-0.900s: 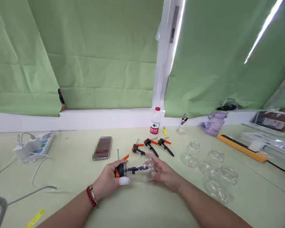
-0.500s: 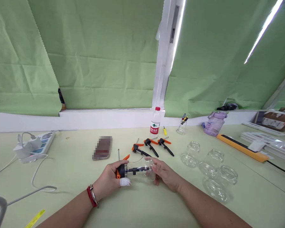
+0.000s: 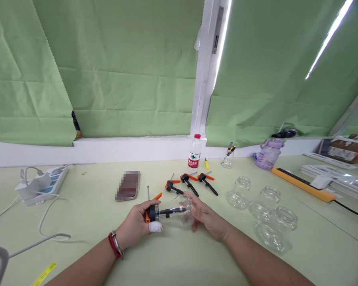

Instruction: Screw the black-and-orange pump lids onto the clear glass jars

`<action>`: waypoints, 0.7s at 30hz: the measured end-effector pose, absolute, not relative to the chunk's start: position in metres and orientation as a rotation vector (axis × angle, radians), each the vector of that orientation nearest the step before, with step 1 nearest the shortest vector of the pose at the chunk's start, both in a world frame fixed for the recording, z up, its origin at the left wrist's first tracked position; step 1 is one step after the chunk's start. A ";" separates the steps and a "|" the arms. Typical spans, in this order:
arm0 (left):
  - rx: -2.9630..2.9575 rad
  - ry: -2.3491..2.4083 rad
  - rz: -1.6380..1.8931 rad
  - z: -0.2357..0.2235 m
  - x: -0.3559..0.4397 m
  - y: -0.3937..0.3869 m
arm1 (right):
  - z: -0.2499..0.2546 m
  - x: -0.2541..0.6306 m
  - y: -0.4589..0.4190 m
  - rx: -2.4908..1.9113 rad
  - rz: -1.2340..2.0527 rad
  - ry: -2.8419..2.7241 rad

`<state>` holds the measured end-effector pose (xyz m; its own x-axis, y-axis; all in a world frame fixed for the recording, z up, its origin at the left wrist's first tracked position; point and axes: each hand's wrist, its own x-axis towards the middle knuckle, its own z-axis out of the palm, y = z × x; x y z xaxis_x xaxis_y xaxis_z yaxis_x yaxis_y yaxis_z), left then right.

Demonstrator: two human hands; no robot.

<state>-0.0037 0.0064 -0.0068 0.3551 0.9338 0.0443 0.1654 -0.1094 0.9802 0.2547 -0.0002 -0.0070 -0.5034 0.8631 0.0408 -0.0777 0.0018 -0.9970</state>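
A clear glass bottle (image 3: 179, 214) lies sideways between my two hands, just above the pale green table (image 3: 86, 206). A black and orange pump head (image 3: 151, 213) sits at its left end, with the pump's stem running inside the glass. My left hand (image 3: 137, 226), a white bandage on its thumb and a red bracelet at the wrist, is closed on the pump head. My right hand (image 3: 207, 218) is wrapped round the bottle's base. Three more black and orange pump heads (image 3: 191, 182) lie on the table just beyond my hands.
Several empty clear glass bottles (image 3: 262, 210) lie at the right. A water bottle (image 3: 194, 154), a purple jug (image 3: 268, 154) and a small jar of tools (image 3: 228, 159) stand near the back ledge. A phone (image 3: 127, 186) lies left of centre, a power strip (image 3: 38, 183) with cables at far left.
Both hands keep hold of the bottle and pump head, which have shifted only slightly; the view has drifted a little.
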 end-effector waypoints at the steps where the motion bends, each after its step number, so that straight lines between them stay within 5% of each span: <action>1: 1.536 1.029 0.908 -0.006 -0.004 0.007 | -0.005 0.255 -0.002 -0.788 1.587 -1.534; 21: 1.603 1.085 0.911 -0.002 -0.001 0.003 | -0.003 0.254 0.000 -0.838 1.610 -1.466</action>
<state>-0.0008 0.0034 -0.0022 0.3251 0.9436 0.0631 0.2259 -0.1422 0.9637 0.2544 0.0003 -0.0027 -0.4726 0.8806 0.0350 -0.1173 -0.0235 -0.9928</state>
